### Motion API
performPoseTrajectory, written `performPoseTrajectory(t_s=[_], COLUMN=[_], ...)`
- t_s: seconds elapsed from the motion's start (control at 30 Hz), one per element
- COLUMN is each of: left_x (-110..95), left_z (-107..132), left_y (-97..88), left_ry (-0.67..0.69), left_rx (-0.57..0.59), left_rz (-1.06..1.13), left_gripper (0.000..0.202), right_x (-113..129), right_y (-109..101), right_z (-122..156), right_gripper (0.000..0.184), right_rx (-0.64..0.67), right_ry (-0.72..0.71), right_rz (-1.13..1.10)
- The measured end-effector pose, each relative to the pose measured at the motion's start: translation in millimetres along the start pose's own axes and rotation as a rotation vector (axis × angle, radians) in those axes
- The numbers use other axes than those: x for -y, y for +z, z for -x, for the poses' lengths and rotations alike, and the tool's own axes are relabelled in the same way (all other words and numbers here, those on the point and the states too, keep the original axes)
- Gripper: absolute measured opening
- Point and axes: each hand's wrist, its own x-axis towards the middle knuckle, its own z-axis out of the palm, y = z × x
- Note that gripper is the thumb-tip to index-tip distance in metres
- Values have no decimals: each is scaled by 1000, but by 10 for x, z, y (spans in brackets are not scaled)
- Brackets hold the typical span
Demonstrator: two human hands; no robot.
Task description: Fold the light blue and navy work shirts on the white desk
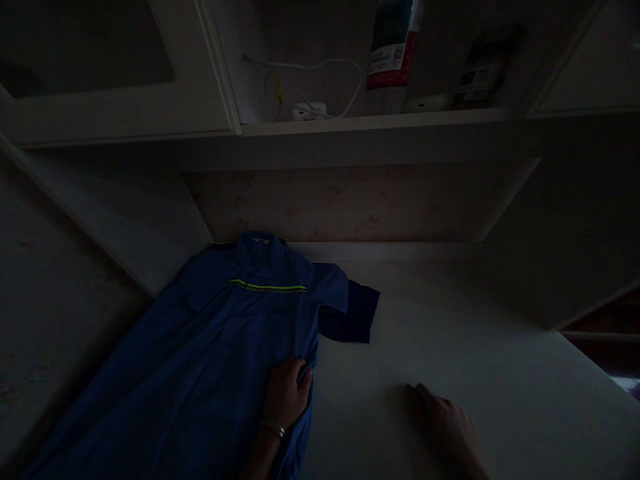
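Observation:
A blue short-sleeved work shirt (240, 333) is spread on a white surface, its collar toward the back wall and a yellow-green stripe across the chest. Darker navy fabric (355, 313) sticks out from beneath its right-hand sleeve. My left hand (287, 393), with a bracelet at the wrist, is on the shirt's right-hand edge, fingers curled against the cloth. To the right of the shirt and apart from it, my right hand (445, 423) rests on the bare surface with nothing visible in it. Its fingers point up and left and are partly lost in the dark.
The light is very dim. Above the white surface (450, 320) runs a shelf (360, 125) with a bottle with a red label (393, 57), a white cable (320, 65) and a white plug block (309, 110). Side panels stand left and right, with a flowered wall panel (340, 203) behind.

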Motion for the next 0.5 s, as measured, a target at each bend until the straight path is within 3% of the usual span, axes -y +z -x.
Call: performPoseTrajectory(t_s=[0.17,0.27,0.33,0.43,0.5], left_x=[-73,-169,-203,-169,-128], left_z=[2,64,149,334,465], left_y=[-48,-217,-364,-553,-639], left_ry=[6,-8,-86,-211,-231], left_rx=[-60,-163,-200,-149,-48], left_rz=[-6,-74,-160,-300,-358], left_gripper=[21,21,26,39,38], right_x=[67,22,-41,-39,124], right_y=[-62,-52,-38,-66,-129], right_z=[32,39,37,22,-17], right_gripper=[44,43,44,47,48], right_rx=[-20,-17,-23,-80,-69], right_ry=[24,20,6,-35,-92], right_rz=[-12,-45,-131,-419,-631])
